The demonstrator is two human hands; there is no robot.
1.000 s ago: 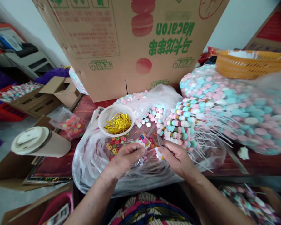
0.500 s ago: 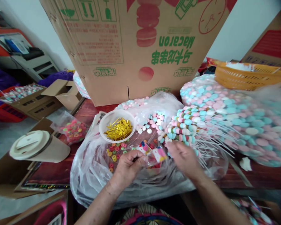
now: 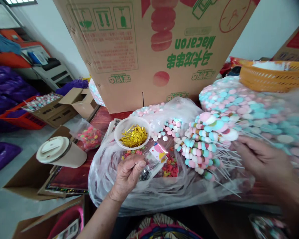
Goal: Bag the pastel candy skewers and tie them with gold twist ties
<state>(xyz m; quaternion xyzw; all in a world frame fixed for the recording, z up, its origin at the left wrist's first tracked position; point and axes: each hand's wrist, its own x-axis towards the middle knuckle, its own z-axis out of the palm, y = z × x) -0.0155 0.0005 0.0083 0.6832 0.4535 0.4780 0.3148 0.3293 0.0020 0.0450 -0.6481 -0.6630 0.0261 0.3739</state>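
Note:
My left hand (image 3: 129, 172) pinches the edge of a small clear plastic bag (image 3: 158, 153) printed with pink, yellow and dotted patches. Over a pile of skewered candies (image 3: 195, 147), my right hand (image 3: 261, 161) has its fingers closed on a candy skewer (image 3: 218, 125) of pink, blue and white pieces. That skewer is raised above the others, and its stick is mostly hidden by the hand. Left of the pile, a white bowl (image 3: 117, 134) holds gold twist ties (image 3: 134, 135). Colourful ring candies (image 3: 171, 166) lie beneath and beside the bag, on plastic sheeting (image 3: 107, 186).
A large Macaron carton (image 3: 144, 59) stands behind the work area. Bulky bags of pastel candies (image 3: 264, 103) and an orange basket (image 3: 271, 78) crowd the right. A lidded cup (image 3: 74, 154) and a bag of ring candies (image 3: 91, 136) are on the left.
My right hand has moved right and now holds a candy skewer above the pile. My left hand keeps the plastic bag, now turned more upright. The view has swung slightly left.

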